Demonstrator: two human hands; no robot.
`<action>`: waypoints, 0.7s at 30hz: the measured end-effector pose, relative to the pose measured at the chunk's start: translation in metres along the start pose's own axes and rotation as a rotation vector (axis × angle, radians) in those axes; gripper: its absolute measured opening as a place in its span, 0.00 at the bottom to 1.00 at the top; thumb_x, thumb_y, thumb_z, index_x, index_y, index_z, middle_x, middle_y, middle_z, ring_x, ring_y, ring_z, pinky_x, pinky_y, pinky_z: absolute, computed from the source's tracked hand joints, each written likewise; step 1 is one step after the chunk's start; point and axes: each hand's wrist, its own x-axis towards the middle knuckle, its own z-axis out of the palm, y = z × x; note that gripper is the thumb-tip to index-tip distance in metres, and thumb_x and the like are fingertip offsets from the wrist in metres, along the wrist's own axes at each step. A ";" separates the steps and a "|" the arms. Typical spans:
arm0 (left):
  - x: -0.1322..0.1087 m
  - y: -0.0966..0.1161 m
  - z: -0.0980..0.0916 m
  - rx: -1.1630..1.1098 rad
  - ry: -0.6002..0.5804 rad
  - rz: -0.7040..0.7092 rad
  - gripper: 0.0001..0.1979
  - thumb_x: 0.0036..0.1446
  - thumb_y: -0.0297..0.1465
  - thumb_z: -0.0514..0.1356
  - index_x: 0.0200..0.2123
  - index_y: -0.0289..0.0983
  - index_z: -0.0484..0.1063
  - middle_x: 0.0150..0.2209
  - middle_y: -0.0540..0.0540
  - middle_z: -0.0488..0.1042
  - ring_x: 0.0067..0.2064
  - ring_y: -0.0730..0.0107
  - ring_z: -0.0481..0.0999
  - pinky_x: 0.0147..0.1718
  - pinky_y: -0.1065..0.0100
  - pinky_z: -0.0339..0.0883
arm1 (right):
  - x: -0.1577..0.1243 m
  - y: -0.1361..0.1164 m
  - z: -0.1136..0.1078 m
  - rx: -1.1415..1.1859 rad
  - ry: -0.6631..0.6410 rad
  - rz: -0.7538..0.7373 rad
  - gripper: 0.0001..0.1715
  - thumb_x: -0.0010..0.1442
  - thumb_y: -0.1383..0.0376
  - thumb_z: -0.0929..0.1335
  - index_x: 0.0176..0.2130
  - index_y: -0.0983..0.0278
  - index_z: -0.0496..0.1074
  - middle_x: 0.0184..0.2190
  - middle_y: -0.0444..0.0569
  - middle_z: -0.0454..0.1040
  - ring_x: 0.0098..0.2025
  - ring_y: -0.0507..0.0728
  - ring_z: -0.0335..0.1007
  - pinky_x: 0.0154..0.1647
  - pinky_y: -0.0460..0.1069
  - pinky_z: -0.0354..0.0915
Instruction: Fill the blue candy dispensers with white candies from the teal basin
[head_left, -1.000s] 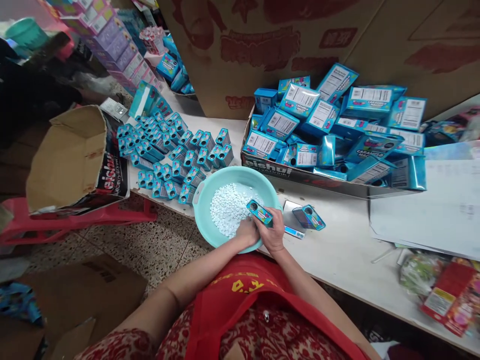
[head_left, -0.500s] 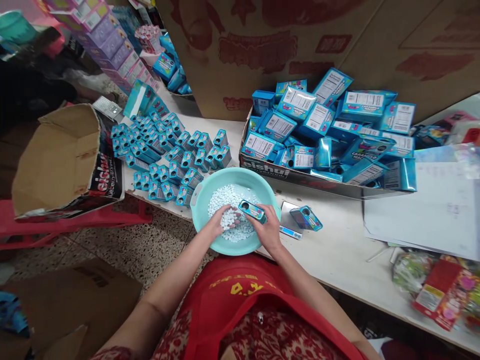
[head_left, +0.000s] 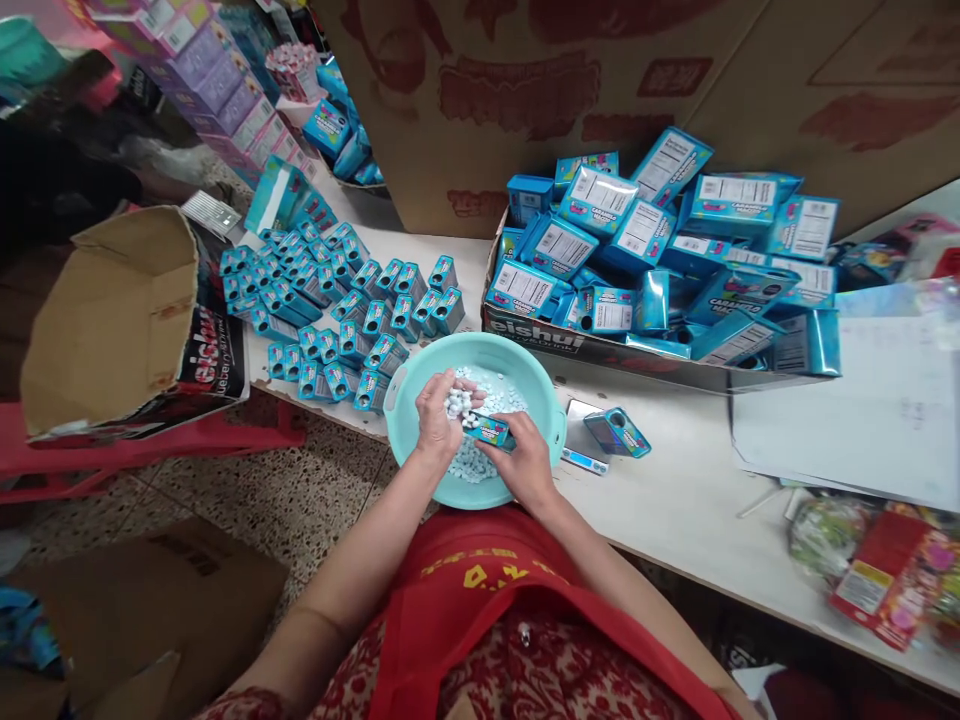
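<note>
A turquoise plastic basin (head_left: 403, 440) holds a layer of small pale candies (head_left: 474, 466). Over it, my left hand (head_left: 441, 412) is cupped around a handful of white candies (head_left: 459, 403), some at the end of a small blue candy box. My right hand (head_left: 525, 458) grips that candy box (head_left: 491, 430), its fingers wrapped round the right end. The box's opening is partly covered by the candies. Right of the basin, a digital scale (head_left: 585, 458) lies on the table, with another blue box (head_left: 618, 432) partly on it.
Many small blue boxes with round holes (head_left: 375, 318) stand left of the basin. Behind it, a cardboard tray (head_left: 534, 334) is heaped with blue boxes. Papers (head_left: 847, 420) and packaged sweets (head_left: 874, 580) lie at right. An opened carton (head_left: 105, 310) rests on a red stool (head_left: 150, 445).
My left hand has risen from the candies in the basin with a handful, turning palm upward. My right hand has brought the candy box left and slightly down, against that handful.
</note>
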 end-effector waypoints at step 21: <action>-0.008 0.013 0.019 0.095 -0.044 0.158 0.14 0.48 0.38 0.64 0.23 0.36 0.65 0.21 0.53 0.67 0.22 0.77 0.70 0.21 0.74 0.63 | 0.011 -0.018 -0.019 0.057 0.055 0.018 0.16 0.53 0.59 0.72 0.43 0.59 0.70 0.37 0.48 0.72 0.42 0.59 0.69 0.42 0.53 0.65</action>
